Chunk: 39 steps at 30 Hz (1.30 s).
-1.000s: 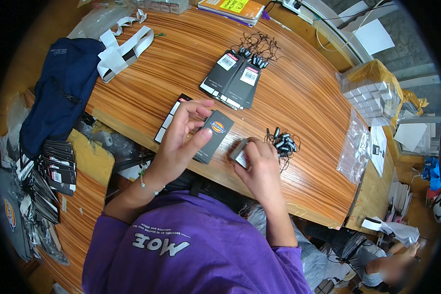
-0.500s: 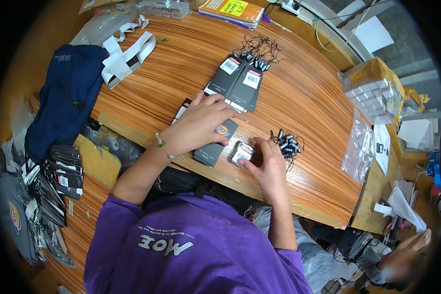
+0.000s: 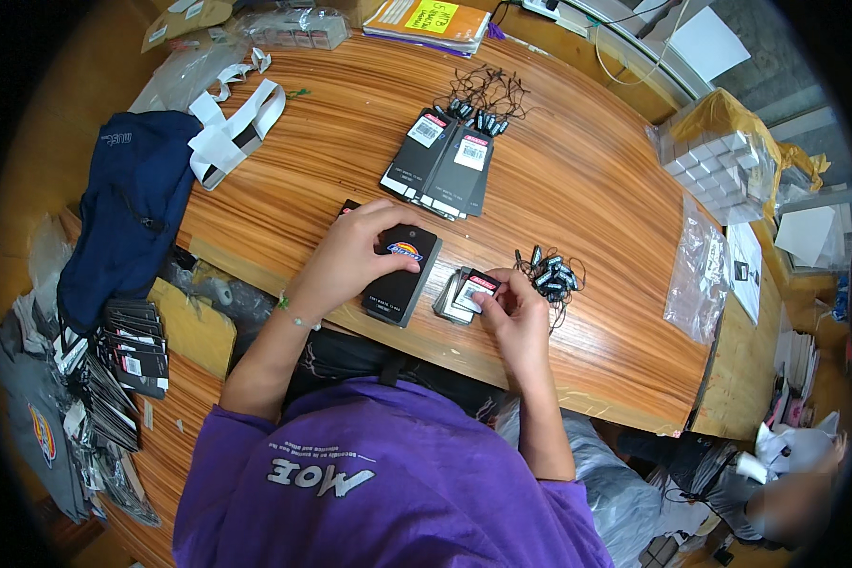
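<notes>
My left hand (image 3: 355, 251) curls over a black hang tag (image 3: 395, 301) with a coloured logo, which lies on a stack near the table's front edge. Its thumb rests on the tag face and its fingers wrap the upper edge. Another dark tag peeks out behind those fingers. Just to the right, my right hand (image 3: 523, 308) pinches a small black-and-white barcode label (image 3: 473, 290) between thumb and fingers. That label is raised at a tilt over a little pile of similar labels (image 3: 450, 301). Beside the right hand lies a bunch of black tag strings (image 3: 554, 275) with dark plastic ends.
Strung tags (image 3: 435, 161) with barcode labels lie farther back. A navy bag (image 3: 128, 208) and white strap (image 3: 237, 133) are at left, above more bundled tags (image 3: 137, 350). At right are a clear plastic bag (image 3: 696, 275) and bagged small boxes (image 3: 715, 161). Another person sits lower right.
My right hand has lifted one small label off its pile. My left hand's fingers have drawn in around the black tag. The other person at lower right has shifted.
</notes>
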### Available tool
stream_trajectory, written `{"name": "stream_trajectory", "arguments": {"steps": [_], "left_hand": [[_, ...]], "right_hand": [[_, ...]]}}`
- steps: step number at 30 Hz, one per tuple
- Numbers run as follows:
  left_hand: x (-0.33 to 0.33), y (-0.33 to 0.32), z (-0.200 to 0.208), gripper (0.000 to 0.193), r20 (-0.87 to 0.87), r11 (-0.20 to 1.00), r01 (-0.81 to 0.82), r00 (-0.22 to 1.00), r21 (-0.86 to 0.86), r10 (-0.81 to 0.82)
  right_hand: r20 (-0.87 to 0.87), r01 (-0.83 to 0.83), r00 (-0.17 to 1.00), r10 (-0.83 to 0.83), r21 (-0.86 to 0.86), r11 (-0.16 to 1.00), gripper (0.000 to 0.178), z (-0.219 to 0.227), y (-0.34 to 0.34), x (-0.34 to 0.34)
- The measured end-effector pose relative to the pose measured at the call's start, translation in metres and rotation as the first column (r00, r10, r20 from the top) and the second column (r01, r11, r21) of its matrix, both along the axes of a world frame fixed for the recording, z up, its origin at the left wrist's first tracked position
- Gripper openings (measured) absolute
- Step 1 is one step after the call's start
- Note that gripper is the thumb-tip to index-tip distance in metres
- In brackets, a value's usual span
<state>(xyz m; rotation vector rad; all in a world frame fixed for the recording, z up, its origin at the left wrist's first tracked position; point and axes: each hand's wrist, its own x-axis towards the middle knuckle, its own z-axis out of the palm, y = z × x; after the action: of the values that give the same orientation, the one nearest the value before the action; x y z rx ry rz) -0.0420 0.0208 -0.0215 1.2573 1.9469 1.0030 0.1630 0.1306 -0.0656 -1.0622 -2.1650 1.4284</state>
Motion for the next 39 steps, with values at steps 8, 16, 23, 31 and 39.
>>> {"name": "stream_trajectory", "arguments": {"steps": [8, 16, 23, 31, 39], "left_hand": [[0.028, -0.011, -0.002, 0.023, 0.635, 0.941, -0.246, 0.772, 0.234, 0.043], [0.067, -0.015, -0.036, 0.021, 0.703, 0.940, -0.251, 0.711, 0.232, 0.016], [0.055, -0.018, -0.031, 0.017, 0.695, 0.916, -0.324, 0.715, 0.235, 0.075], [0.074, -0.011, -0.025, 0.017, 0.592, 0.959, -0.112, 0.803, 0.260, -0.066], [0.083, 0.006, -0.009, 0.014, 0.438, 0.930, 0.082, 0.865, 0.358, -0.245]], "right_hand": [[-0.362, -0.093, 0.932, 0.029, -0.161, 0.983, 0.018, 0.023, -0.022, 0.006], [-0.216, -0.051, 0.971, 0.103, 0.232, 0.971, 0.036, 0.015, -0.022, 0.011], [0.064, 0.050, 0.992, -0.109, 0.596, 0.801, 0.010, -0.002, 0.034, 0.063], [-0.119, 0.208, 0.977, -0.178, 0.338, 0.918, 0.004, 0.009, 0.046, 0.067], [0.026, 0.014, 0.999, -0.032, 0.514, 0.858, 0.003, 0.018, 0.053, 0.061]]}}
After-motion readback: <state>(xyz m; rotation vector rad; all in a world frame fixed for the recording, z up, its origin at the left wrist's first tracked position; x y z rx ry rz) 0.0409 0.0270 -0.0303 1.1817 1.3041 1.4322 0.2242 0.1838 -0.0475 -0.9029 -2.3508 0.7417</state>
